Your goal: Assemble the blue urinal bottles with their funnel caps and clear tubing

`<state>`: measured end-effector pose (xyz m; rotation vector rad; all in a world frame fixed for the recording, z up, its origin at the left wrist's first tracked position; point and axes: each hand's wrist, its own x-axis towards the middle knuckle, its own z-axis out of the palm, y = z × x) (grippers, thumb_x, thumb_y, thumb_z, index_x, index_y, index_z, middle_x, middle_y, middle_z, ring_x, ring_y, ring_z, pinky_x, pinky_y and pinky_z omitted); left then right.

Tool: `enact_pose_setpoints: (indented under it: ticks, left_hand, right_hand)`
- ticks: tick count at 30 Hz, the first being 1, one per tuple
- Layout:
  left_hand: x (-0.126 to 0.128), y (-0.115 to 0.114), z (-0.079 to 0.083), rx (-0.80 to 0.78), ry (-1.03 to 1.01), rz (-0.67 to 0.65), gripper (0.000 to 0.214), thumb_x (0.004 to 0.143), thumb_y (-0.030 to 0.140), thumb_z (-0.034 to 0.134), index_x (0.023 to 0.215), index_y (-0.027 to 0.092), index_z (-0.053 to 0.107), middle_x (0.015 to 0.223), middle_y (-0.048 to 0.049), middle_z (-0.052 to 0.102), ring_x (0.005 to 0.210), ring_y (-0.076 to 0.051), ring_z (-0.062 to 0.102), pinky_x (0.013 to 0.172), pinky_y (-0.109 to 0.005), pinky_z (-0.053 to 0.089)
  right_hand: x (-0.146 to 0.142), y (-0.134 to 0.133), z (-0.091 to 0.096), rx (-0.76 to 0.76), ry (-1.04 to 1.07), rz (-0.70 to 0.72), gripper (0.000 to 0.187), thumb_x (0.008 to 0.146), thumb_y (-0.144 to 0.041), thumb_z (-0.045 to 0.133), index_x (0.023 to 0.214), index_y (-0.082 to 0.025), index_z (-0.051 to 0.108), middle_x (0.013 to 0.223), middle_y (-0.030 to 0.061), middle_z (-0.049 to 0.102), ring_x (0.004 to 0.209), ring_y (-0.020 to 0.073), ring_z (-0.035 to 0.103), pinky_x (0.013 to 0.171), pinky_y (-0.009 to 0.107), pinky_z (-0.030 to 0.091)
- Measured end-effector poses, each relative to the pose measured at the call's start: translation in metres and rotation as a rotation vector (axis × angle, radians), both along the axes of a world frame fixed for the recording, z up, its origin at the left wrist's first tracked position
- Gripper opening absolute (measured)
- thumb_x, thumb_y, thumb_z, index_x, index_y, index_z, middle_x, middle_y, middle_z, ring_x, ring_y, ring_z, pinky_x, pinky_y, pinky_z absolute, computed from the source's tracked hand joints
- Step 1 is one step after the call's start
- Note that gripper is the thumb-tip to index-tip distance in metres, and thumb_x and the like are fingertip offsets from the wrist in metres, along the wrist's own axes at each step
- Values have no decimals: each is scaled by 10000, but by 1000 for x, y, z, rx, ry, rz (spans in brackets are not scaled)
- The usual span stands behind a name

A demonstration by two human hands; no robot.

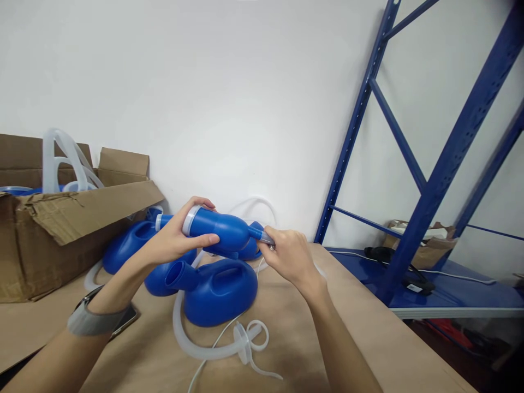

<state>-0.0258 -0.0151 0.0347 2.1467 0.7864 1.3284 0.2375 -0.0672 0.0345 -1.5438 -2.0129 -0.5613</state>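
Observation:
My left hand (184, 232) is closed around the wide, white-rimmed end of a blue plastic funnel-shaped piece (223, 226), thumb along its near side. It lies nearly level in the air, its narrow neck pointing right. At that neck, my right hand (289, 251) pinches a translucent tube end (267, 238); its fingers hide part of the joint. Just below stands a blue urinal bottle (223, 295) with a handle and a wide, uncovered spout. From behind it a translucent hose (192, 349) curls forward to a clear round cap (243, 344) on the table.
More blue bottles (125, 248) stand behind and to the left. An open cardboard box (77, 245) at the left holds blue pieces and looped hoses (67, 158). A phone (125, 322) lies near my left wrist. Blue metal shelving (434, 180) rises at the right, beyond the brown table (360, 338).

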Motion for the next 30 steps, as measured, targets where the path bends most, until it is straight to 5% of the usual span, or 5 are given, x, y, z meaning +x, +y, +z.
enact_pose_setpoints:
  ticks: [8, 16, 22, 25, 30]
  left_hand:
    - [9, 1, -13, 15, -32, -69, 555, 785, 439, 846, 1173, 279, 483, 1213, -53, 598, 1038, -233, 653, 831, -329, 562]
    - [10, -3, -11, 440, 20, -155, 595, 782, 308, 882, 1225, 302, 485, 1282, -78, 560, 1233, -278, 586, 1034, -435, 505]
    - [20, -6, -12, 667, 117, -208, 572, 862, 238, 806, 1333, 377, 513, 1590, -94, 367, 1331, -291, 556, 1089, -498, 513]
    - [16, -4, -10, 537, 113, -155, 739, 813, 348, 851, 1437, 431, 464, 1588, -88, 424, 1340, -316, 558, 1100, -497, 504]
    - [12, -11, -1, -105, 45, -137, 976, 745, 617, 818, 1561, 380, 339, 1422, -129, 604, 1012, -312, 728, 835, -425, 615]
  right_hand:
    - [3, -2, 0, 48, -68, -41, 178, 894, -240, 559, 733, -198, 621, 665, 48, 733, 581, 175, 613, 578, 316, 175]
    - [2, -14, 6, 25, -179, -31, 150, 867, -196, 533, 751, -191, 628, 644, 48, 716, 548, 170, 577, 567, 326, 152]
    - [16, -10, 11, -66, -293, 32, 133, 883, -167, 531, 813, -187, 643, 714, 61, 742, 578, 173, 579, 578, 325, 150]
    - [20, -12, 13, -44, -253, 44, 142, 913, -202, 539, 799, -198, 624, 695, 41, 733, 575, 169, 578, 580, 315, 161]
    - [9, -16, 11, 67, -171, -88, 129, 931, -238, 538, 838, -210, 623, 727, 40, 747, 618, 191, 617, 575, 327, 141]
